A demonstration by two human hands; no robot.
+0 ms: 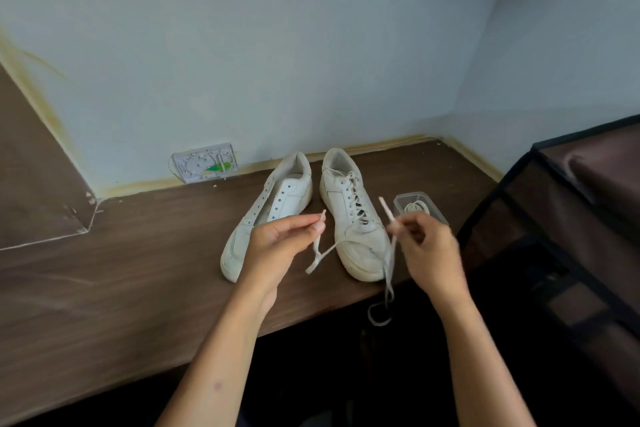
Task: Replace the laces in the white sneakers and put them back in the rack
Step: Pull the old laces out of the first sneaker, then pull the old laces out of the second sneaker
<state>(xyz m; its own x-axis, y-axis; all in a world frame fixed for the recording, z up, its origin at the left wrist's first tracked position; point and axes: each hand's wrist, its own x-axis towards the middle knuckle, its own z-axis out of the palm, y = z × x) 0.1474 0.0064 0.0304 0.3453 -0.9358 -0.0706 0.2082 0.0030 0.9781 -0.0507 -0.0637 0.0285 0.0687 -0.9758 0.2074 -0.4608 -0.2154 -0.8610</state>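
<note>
Now two white low-top leather sneakers lie side by side on the dark wood-grain bench [104, 274], toes toward the person and heels toward the pale wall. The left sneaker [266, 215] has bare eyelets and its long axis slants, toe out to the left; the right sneaker [353, 215] is laced, its axis running nearly straight with the toe angled slightly right. Above the toes both hands are raised — the left hand [277, 246] pinches one tip of a flat white shoelace [320, 253] between thumb and fingertips, and the right hand [427, 246] grips the other end, its tip sticking up to the left. The lace hangs slack, one loop dangling past the bench's front edge. Just beside the right sneaker sits a small clear plastic box [420, 206] holding a coiled lace. A dark fabric-covered rack [571, 218] stands at right.
</note>
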